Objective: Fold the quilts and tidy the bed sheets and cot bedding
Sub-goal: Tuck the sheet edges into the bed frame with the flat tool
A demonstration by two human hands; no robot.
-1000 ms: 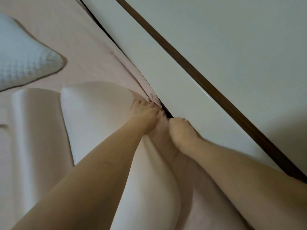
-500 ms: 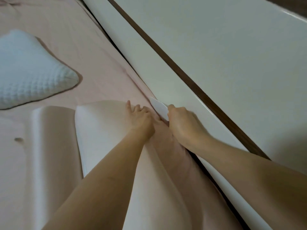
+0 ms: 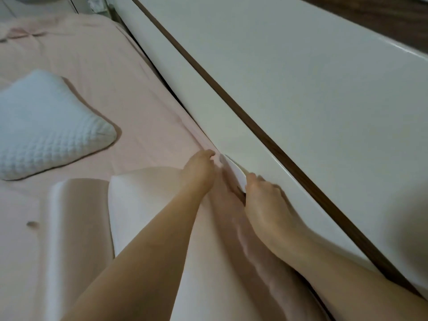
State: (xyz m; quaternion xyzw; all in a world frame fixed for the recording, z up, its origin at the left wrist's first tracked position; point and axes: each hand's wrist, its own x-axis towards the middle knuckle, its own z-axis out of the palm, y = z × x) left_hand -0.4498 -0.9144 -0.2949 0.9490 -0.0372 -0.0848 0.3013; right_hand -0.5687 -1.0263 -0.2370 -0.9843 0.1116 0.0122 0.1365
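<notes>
A pale pink bed sheet [image 3: 111, 93] covers the mattress. A white foam pad [image 3: 148, 205] lies on it, with its far corner [image 3: 231, 167] lifted against the white bed frame [image 3: 243, 126]. My right hand [image 3: 264, 202] grips that lifted edge at the gap beside the frame. My left hand [image 3: 199, 170] has its fingers curled on the bunched pink sheet at the mattress edge, right next to the corner. Both forearms reach in from the bottom of the view.
A white waffle-textured pillow [image 3: 44, 126] lies on the sheet at the left. A second pad fold [image 3: 69, 216] sits left of the first. A dark wooden strip [image 3: 254, 126] runs along the frame, and wooden flooring [image 3: 382, 17] shows top right.
Both hands have come up out of the gap beside the frame. The pad's corner has been pulled up into sight. The view has tilted up, showing more of the bed and pillow.
</notes>
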